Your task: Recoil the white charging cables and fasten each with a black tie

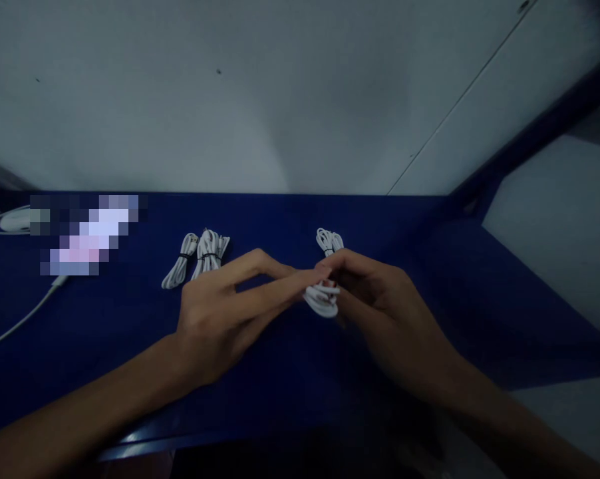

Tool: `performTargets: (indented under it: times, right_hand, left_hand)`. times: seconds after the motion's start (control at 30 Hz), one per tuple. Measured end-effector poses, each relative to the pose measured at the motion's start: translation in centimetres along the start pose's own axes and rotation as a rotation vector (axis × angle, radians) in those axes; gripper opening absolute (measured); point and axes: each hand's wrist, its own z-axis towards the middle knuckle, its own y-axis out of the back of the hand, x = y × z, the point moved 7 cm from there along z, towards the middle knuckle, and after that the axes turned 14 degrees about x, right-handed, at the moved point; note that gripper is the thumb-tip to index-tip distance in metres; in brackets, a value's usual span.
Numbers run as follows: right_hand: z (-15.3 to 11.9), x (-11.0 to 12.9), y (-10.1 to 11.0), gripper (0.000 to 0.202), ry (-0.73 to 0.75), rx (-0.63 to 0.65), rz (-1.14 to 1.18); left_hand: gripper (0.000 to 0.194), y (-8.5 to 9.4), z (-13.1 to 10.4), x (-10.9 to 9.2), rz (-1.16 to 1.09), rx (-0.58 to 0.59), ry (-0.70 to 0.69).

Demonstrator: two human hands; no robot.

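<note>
A coiled white cable (322, 301) is pinched between my two hands above the blue table. My left hand (225, 303) reaches in from the left, its fingertips closed on the coil's upper side. From the right, my right hand (387, 309) grips the same coil with thumb and fingers; part of the bundle is hidden behind the fingertips. Just beyond my hands lies another white cable bundle (328, 241) with a dark tie. Left of it, behind my left hand, are more tied white cables (210, 251) and a single tied cable bundle (179, 263).
The blue tabletop (270, 219) meets a grey wall (230, 113) at the back. At the left lies a blurred-out bright device (95, 236) with a white cord (23, 322) plugged in. A white object (15, 219) sits at the far left. A blue frame (529, 126) rises on the right.
</note>
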Motion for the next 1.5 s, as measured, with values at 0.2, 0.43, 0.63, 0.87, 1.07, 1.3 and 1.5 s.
performTargets:
  times: [0.2, 0.43, 0.63, 0.87, 1.07, 1.3, 1.5]
  right_hand:
    - [0.4, -0.8, -0.4, 0.023, -0.059, 0.064, 0.102]
    - [-2.2, 2.9, 0.7, 0.013, 0.422, -0.398, -0.619]
    - [-2.9, 3.2, -0.1, 0.025, 0.574, -0.394, -0.850]
    - [-2.3, 2.8, -0.8, 0.019, 0.555, -0.338, -0.725]
    - [-1.2, 0.2, 0.0, 0.011, 0.104, -0.247, -0.223]
    - [-0.9, 0.1, 0.3, 0.009, 0.072, -0.205, -0.096]
    - [-1.7, 0.7, 0.7, 0.013, 0.183, -0.324, -0.292]
  left_hand:
    - [0.039, -0.4, -0.1, -0.4, 0.071, 0.042, -0.101]
    - [0.034, -0.2, -0.3, 3.6, -0.338, -0.093, 0.350]
    - [0.019, -4.1, -1.0, 5.3, -1.009, 0.147, 0.582]
    - [0.007, -3.2, -1.1, 5.2, -0.858, 0.043, 0.571]
    - [0.019, -1.2, -0.4, 3.3, -0.460, -0.055, 0.325]
    - [0.003, -1.8, -0.6, 4.3, -0.649, -0.055, 0.507]
    - [0.012, -2.5, -1.1, 5.2, -0.836, -0.095, 0.659]
